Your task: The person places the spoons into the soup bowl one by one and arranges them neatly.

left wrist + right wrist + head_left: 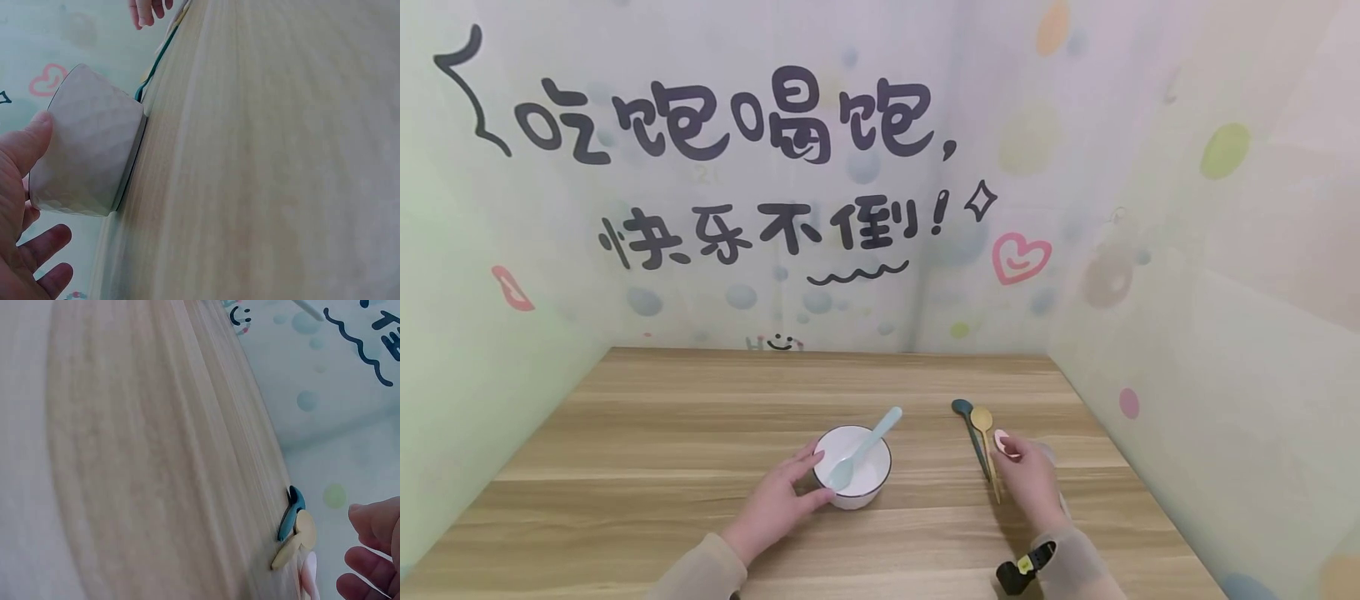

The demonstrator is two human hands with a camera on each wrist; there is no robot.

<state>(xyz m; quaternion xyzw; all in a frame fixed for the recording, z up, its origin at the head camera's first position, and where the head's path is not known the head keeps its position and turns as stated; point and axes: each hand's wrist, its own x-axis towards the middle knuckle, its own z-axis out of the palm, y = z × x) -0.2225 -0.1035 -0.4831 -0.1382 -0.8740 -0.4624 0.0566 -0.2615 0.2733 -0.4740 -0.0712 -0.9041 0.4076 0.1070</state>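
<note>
A white bowl [872,479] with a dark rim stands upright on the table, its dimpled outside showing in the left wrist view. Inside it leans a light blue spoon [872,437], handle sticking out past the rim. My left hand [778,504] holds the bowl's left side, thumb at the front and fingers at the rim. To the right, my right hand [1026,475] hovers over a pink spoon [1001,438], its fingers loosely bent and apart from the spoon in the right wrist view. Next to it lie a yellow spoon [982,421] and a dark teal spoon [962,407].
A greyish spoon [1049,453] shows partly behind the right hand. The wood-grain table [700,417] meets a printed back wall [700,308] and a side wall [1210,375] on the right. A black strap device [1026,567] sits on the right wrist.
</note>
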